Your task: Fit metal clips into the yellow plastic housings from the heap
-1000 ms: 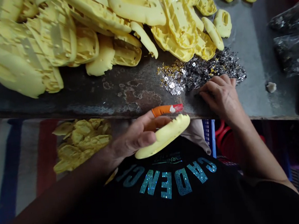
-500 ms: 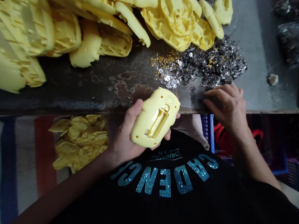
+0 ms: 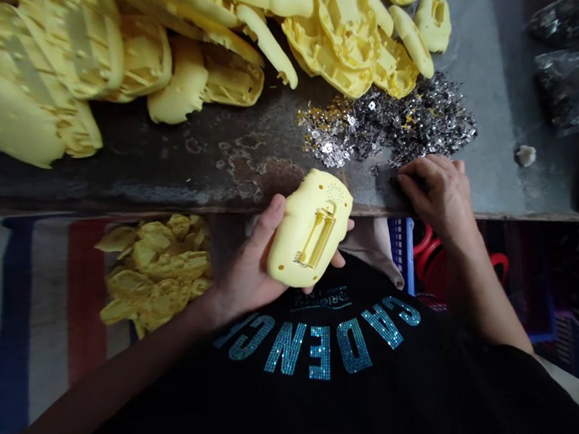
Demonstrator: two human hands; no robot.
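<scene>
My left hand (image 3: 260, 263) is wrapped round a yellow plastic toy shell (image 3: 311, 232), held just off the table's front edge. Its back faces up, showing an uncovered battery compartment, screw holes and a cluster of tiny speaker holes. At the near side of a heap of small metal battery contacts (image 3: 427, 119), my right hand (image 3: 440, 188) rests by the table edge. Thumb and fingertips of that hand are pinched together; whatever may lie between them is too small or hidden to make out. Some contacts at the heap's left end look gold-coloured.
Yellow plastic shells (image 3: 71, 60) pile up along the back and left of the dark table (image 3: 175, 166). Clear bags of metal parts (image 3: 570, 88) lie at the right. Below the edge are more yellow pieces (image 3: 158, 267), a blue basket (image 3: 403, 248) and red-handled scissors (image 3: 431, 266).
My right hand's fingers have drawn together into a pinch beside the metal contacts. My left hand has shifted slightly right with the toy shell, and the view has moved a little.
</scene>
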